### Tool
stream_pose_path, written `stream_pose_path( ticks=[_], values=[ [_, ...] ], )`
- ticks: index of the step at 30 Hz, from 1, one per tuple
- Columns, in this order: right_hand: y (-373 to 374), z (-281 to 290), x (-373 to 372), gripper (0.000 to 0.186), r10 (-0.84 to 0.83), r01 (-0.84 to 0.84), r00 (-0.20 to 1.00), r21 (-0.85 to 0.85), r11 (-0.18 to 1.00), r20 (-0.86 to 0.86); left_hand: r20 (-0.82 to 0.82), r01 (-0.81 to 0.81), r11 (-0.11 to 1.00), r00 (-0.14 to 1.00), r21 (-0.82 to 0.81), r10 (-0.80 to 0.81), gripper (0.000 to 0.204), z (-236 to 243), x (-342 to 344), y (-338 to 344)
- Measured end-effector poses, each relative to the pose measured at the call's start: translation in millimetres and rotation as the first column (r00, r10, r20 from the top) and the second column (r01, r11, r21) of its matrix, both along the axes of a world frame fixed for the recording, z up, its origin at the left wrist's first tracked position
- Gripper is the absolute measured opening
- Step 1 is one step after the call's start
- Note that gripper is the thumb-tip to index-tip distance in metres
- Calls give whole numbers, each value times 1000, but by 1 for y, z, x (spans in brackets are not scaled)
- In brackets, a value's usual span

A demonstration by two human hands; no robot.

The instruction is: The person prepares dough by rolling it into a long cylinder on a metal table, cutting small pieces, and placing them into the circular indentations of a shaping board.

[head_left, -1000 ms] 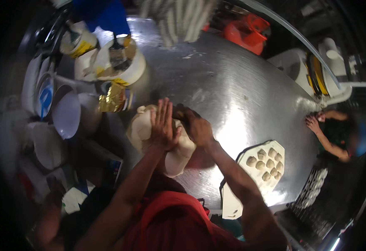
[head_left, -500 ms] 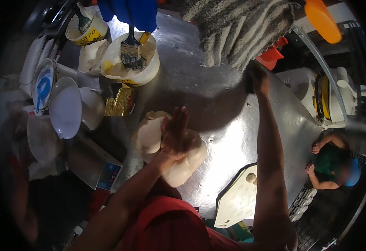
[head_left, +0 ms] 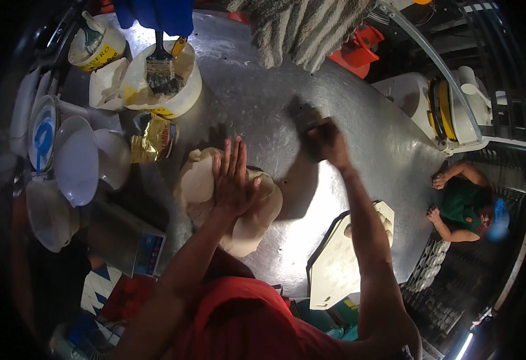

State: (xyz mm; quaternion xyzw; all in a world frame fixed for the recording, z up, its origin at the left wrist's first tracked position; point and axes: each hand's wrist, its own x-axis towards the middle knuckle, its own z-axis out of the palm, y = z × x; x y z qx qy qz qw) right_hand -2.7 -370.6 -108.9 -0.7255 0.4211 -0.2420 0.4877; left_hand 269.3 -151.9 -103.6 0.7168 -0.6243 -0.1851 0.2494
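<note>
A large, folded lump of pale dough (head_left: pixel 254 225) lies on the metal table (head_left: pixel 263 102) in front of me. My left hand (head_left: pixel 233 186) rests flat on top of it, fingers stretched out and pointing away from me. To the right and farther off, my right hand (head_left: pixel 332 144) hovers over or touches the tabletop, its fingers closed round a small object (head_left: pixel 308 119) that is too dark and blurred to name. Nearer me on the right, partly behind my right forearm, is a cream board with round hollows (head_left: pixel 335 273); a small lump sits on it.
At the far left stand white tubs, one holding a wide brush (head_left: pixel 164 75). A gold packet (head_left: pixel 154 141), white bowls (head_left: pixel 77 159) and a scale (head_left: pixel 149 252) line the left side. A striped towel (head_left: pixel 311 30) hangs at the back. Another person (head_left: pixel 467 198) is beyond the right edge.
My right hand has come back from the far right toward the dough. My left hand stays flat on the dough. The dark-haired head at lower left has gone from view, and the whole view has shifted.
</note>
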Motion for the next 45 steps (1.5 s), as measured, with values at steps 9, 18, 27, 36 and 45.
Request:
stream_pose_path(
  ticks=[9,18,27,36,45],
  values=[
    [141,-1,81,43,90,-138,964,-180,974,-249,28,32,996,999,-78,-30,91,7,8,13],
    [245,26,-35,40,-352,382,845,-6,924,-402,72,175,984,982,-39,-172,90,27,-50,79],
    [307,-2,-40,40,-441,445,894,238,863,-75,255,104,994,962,-25,-94,98,10,-73,37],
    [293,-5,-43,34,-469,412,880,369,833,77,231,161,987,961,-21,-152,101,26,-88,114],
    [290,-3,-47,28,-360,314,931,379,870,58,188,41,997,982,-70,-27,106,12,-90,113]
  ],
)
